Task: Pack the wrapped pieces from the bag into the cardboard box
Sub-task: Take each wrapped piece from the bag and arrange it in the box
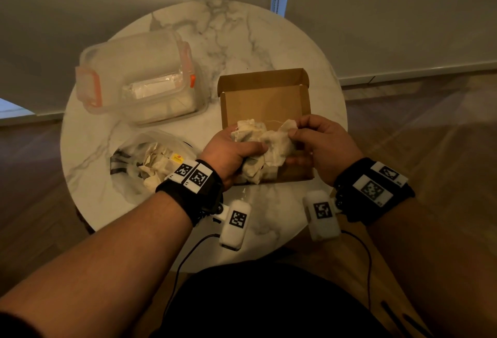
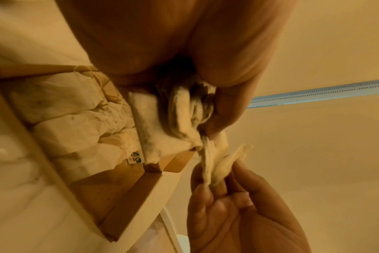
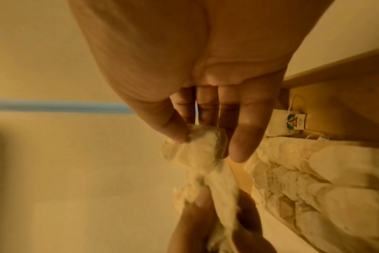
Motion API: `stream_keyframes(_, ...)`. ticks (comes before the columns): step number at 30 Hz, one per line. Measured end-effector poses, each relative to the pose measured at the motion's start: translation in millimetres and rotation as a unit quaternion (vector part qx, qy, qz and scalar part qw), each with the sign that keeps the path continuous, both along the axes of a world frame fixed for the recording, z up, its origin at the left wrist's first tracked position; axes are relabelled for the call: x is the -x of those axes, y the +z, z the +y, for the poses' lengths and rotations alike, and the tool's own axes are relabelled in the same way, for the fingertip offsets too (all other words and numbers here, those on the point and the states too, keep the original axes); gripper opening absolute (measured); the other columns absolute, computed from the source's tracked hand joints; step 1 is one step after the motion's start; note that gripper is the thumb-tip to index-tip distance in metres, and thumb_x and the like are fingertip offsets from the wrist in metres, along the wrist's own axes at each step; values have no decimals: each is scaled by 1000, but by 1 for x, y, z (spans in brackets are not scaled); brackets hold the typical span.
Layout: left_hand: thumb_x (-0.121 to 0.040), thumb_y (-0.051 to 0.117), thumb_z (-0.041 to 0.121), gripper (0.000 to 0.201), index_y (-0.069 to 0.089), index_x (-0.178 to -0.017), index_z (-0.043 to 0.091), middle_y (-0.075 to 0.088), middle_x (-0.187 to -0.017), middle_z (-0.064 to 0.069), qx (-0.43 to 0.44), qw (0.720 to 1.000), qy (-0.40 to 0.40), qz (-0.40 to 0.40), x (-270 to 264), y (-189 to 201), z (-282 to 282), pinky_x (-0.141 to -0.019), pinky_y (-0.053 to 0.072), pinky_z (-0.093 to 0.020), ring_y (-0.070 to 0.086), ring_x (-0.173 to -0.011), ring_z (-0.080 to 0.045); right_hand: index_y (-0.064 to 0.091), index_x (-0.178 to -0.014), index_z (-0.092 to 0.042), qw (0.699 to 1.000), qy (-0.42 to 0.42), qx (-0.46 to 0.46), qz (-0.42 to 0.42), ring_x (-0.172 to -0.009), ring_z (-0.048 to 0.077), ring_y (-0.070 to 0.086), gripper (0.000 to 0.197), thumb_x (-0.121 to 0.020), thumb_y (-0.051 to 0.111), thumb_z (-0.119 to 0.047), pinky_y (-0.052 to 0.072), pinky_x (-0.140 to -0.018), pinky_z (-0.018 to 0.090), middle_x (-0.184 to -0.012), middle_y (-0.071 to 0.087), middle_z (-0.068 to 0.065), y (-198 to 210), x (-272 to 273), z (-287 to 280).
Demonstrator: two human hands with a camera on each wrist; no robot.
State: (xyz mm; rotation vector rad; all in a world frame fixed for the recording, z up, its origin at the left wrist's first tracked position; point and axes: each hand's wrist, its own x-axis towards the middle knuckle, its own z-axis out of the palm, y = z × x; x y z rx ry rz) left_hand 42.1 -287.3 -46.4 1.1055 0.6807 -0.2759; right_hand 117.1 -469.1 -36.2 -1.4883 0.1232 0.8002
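Above the near half of the open cardboard box (image 1: 265, 95), my left hand (image 1: 236, 153) grips a bunch of cream wrapped pieces (image 1: 255, 135). My right hand (image 1: 312, 140) pinches one piece (image 1: 289, 125) at the bunch's right end between thumb and fingers. In the left wrist view the bunch (image 2: 184, 116) sits in my left palm, and the right hand (image 2: 223, 196) pinches a piece (image 2: 218, 169). Several pieces (image 2: 67, 123) lie packed in a row inside the box (image 2: 123, 202). The right wrist view shows the pinched piece (image 3: 203, 145) and packed pieces (image 3: 314, 179). The clear bag (image 1: 150, 160), left of the box, holds more pieces.
A clear plastic container (image 1: 134, 79) with orange clips stands at the back left of the round marble table (image 1: 242, 33). The box's lid flap (image 1: 262, 78) stands up at the far side. Wood floor surrounds the table.
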Motion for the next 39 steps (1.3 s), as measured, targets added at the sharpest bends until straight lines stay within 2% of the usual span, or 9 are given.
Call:
stream_keyframes(3,-82,71,-14,43,65,-120,5,74,-112,-20,-49,998,-19,26,5,-8,6,-92,59,-55,72,-105,-40,72,-88,-19,999,-50,15,5,-93,24,75,13,-95,66,-10,63,-73,40,-99,76,4,-6,-6,-7)
stream_keyframes(6,-72,83,0,47,70,-117,8,77,-107,-15,-140,984,-87,66,15,-17,17,-92,58,-55,73,-102,-38,74,-85,-26,976,-41,174,-125,-90,18,71,6,-88,76,-22,59,-82,36,-90,75,-2,-22,-12,-18)
stream_keyframes(10,-45,90,33,75,72,-116,19,79,-96,-7,-232,941,-208,131,29,-41,27,-86,61,-56,76,-91,-33,74,-89,-27,914,47,344,-212,-79,11,63,5,-86,77,-29,50,-66,24,-86,69,-10,-46,-14,-20)
stream_keyframes(14,-65,89,21,35,76,-97,22,78,-90,-5,-325,889,-291,136,32,-39,26,-83,62,-45,74,-86,-24,73,-91,-28,873,104,420,-224,-85,18,64,4,-88,71,-26,44,-68,25,-89,69,-5,-68,-13,-3)
stream_keyframes(22,-71,86,25,38,75,-108,24,76,-98,-2,-375,862,-320,116,34,-47,24,-86,59,-40,70,-92,-20,73,-101,-25,872,105,434,-199,-93,24,65,12,-91,68,-28,46,-74,27,-101,72,2,-85,-17,16)
stream_keyframes(29,-71,86,29,49,71,-117,24,74,-105,-2,-381,860,-315,129,37,-54,26,-88,59,-38,69,-96,-21,66,-104,-26,884,42,387,-260,-90,15,64,15,-89,70,-28,54,-82,31,-99,70,-5,-74,-4,1)
stream_keyframes(33,-72,85,26,35,74,-105,23,75,-97,-3,-375,865,-313,119,37,-56,26,-84,60,-41,70,-90,-21,74,-102,-25,853,163,418,-266,-87,22,66,17,-93,59,-24,53,-76,32,-96,72,2,-77,10,-5)
stream_keyframes(36,-72,85,25,32,75,-102,21,76,-96,-5,-378,863,-314,115,38,-57,26,-84,59,-42,70,-89,-22,72,-119,-15,794,315,455,-253,-104,31,63,29,-98,52,-20,52,-92,39,-119,68,13,-88,13,6)
stream_keyframes(39,-72,84,25,32,75,-103,19,75,-97,-7,-378,862,-319,112,37,-57,25,-84,59,-43,69,-91,-23,60,-138,-15,791,331,447,-254,-122,33,55,41,-99,49,-19,46,-105,40,-144,52,10,-93,12,18)
